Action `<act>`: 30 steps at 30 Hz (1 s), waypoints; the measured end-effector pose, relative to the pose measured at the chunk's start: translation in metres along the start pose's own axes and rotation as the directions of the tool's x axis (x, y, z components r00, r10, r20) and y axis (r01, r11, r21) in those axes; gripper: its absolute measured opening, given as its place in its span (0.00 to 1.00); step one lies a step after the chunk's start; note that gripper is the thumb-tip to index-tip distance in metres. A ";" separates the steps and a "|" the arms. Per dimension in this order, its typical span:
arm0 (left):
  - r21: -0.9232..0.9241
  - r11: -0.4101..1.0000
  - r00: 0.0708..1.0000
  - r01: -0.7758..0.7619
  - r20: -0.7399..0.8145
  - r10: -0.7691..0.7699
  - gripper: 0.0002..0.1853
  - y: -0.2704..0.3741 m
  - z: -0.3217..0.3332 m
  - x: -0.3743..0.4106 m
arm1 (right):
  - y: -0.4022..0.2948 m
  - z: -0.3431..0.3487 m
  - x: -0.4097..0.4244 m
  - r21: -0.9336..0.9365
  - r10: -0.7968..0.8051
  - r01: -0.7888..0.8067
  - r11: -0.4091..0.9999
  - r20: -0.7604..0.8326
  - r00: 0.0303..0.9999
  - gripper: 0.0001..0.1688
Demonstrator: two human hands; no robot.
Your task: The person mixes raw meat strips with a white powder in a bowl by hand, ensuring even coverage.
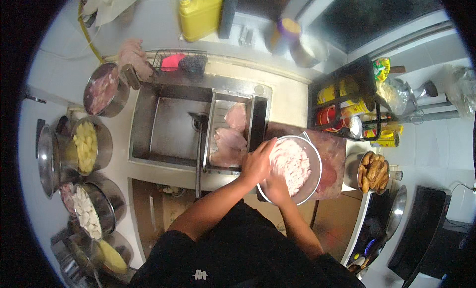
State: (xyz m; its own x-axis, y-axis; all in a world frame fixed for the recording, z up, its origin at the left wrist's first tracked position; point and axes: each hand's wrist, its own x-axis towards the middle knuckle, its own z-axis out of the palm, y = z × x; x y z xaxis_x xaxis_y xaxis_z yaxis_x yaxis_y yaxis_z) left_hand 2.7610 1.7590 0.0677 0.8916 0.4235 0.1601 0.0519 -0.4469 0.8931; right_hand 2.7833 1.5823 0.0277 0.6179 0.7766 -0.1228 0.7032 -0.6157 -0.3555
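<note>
A white-rimmed pot (315, 184) holds a heap of pale pink shredded raw meat (292, 165). It stands on a stained cutting board (329, 159), to the right of the sink. My left hand (256, 164) grips the pot's left rim, fingers pointing away from me. At the pot's near left side, my right hand (276, 186) is blurred and reaches in over the rim; its fingertips are hidden, so its grasp is unclear. Just left of my hands, flat pieces of raw meat (228, 143) lie in a metal tray (209, 139) set across the sink.
The sink basin (171, 120) has a faucet (199, 154) reaching across it. Metal pots with raw meat (102, 89), yellow chunks (85, 146) and white pieces (86, 213) line the left counter. A black rack (338, 102) and a pot of browned food (373, 172) stand right.
</note>
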 end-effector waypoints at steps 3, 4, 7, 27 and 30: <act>0.029 0.998 0.998 -0.051 -0.029 0.052 0.34 -0.011 0.009 -0.005 | 0.057 -0.056 -0.014 0.207 0.106 -0.190 0.960 0.358 0.927 0.23; -0.006 1.000 1.000 -0.022 -0.002 0.022 0.33 -0.005 0.010 -0.009 | 0.047 -0.068 0.011 0.156 0.227 -0.284 0.946 0.308 0.924 0.22; -0.031 0.999 1.000 0.030 0.010 -0.030 0.33 -0.005 0.014 -0.004 | 0.017 -0.056 0.049 0.088 0.324 -0.336 0.938 0.125 0.938 0.21; 0.022 0.997 0.994 0.068 0.087 -0.069 0.34 0.012 0.004 0.009 | 0.048 0.011 0.042 0.162 0.350 -0.389 0.907 0.223 0.910 0.23; 0.004 1.000 1.000 0.004 0.013 -0.004 0.34 -0.004 0.004 0.004 | 0.026 -0.048 -0.013 0.137 -0.114 0.087 0.987 0.206 0.972 0.19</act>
State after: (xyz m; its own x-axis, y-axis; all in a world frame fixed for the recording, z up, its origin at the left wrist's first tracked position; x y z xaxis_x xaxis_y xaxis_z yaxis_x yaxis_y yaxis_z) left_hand 2.7664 1.7598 0.0634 0.8973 0.4147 0.1510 0.0572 -0.4486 0.8919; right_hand 2.8104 1.5500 0.0644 0.4478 0.8526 -0.2694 0.6994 -0.5217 -0.4885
